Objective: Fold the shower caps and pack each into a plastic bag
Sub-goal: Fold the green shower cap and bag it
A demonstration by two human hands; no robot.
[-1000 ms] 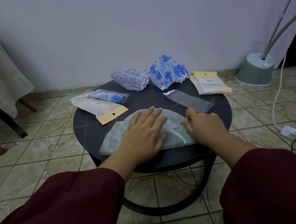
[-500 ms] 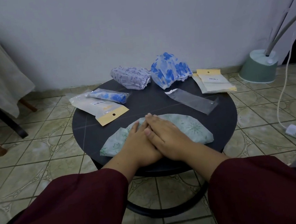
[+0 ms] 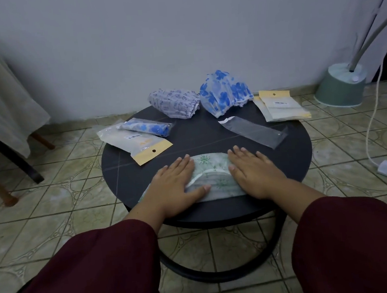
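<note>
I have both hands flat: left hand point(image 3: 176, 185) and right hand point(image 3: 253, 172) pressing the green-print shower cap point(image 3: 211, 168) (gripping nothing); lifting either, I'd expect the fold between them to spring open.

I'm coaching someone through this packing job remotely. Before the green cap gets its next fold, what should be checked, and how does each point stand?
1. Left hand flat on the green cap: ok.
2. Right hand flat on the cap's other side: ok.
3. Cap lying flattened on the round table, fully on its top: ok.
4. Cap edges lined up under the palms: cannot tell, hands cover them.
5. Empty clear bag lying free past the right hand: ok.
6. Bag mouth open enough to load: cannot tell.
</note>
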